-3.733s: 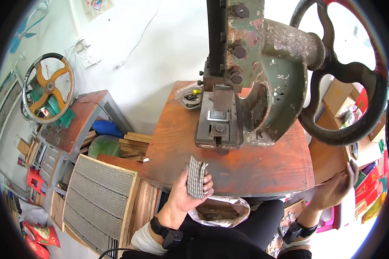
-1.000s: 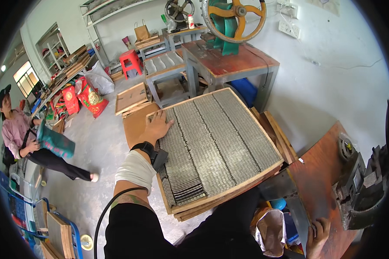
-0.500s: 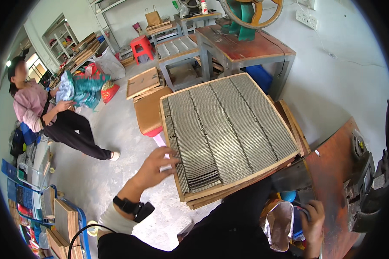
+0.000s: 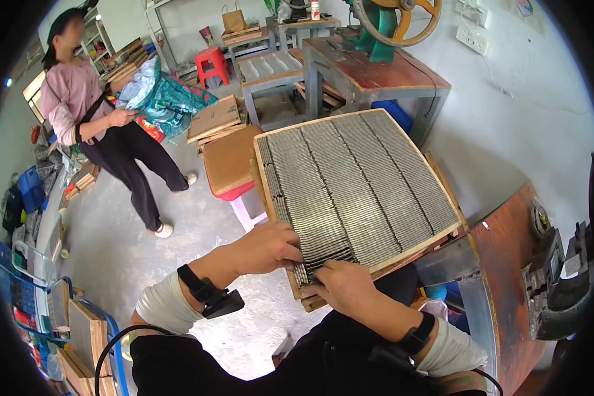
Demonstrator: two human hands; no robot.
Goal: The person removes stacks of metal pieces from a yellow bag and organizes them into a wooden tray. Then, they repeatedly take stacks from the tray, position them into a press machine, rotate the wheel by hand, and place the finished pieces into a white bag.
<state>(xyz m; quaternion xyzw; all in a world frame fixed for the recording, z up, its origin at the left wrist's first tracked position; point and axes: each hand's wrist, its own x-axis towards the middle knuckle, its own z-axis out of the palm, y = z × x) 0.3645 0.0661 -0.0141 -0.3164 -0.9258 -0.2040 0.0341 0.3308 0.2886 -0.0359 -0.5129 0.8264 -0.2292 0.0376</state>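
Note:
A shallow wood-framed tray (image 4: pixel 376 178) lies in front of me, filled with tight rows of thin grey metallic-looking pieces in several columns. At its near left corner some rows are darker and looser, with gaps between them. My left hand (image 4: pixel 270 249) reaches over the left edge, its fingers curled down onto the leftmost pieces. Close beside it, my right hand (image 4: pixel 346 285) bends over the near edge, thumb and fingers closed down on the same corner. What sits between the fingertips of either hand is hidden or too small to make out.
Under the tray are more wooden frames and a brown-topped stool (image 4: pixel 228 162). To the right stands a rust-brown bench (image 4: pixel 508 264) with a dark metal machine (image 4: pixel 558 284). A green hand-wheel press (image 4: pixel 383 33) is farther back. At left, a person (image 4: pixel 79 112) carries a green sack (image 4: pixel 168 99).
My right hand has come from beside the bench up to the tray's near left corner. My left hand has moved right onto the pieces. The person at left has stepped closer with the sack.

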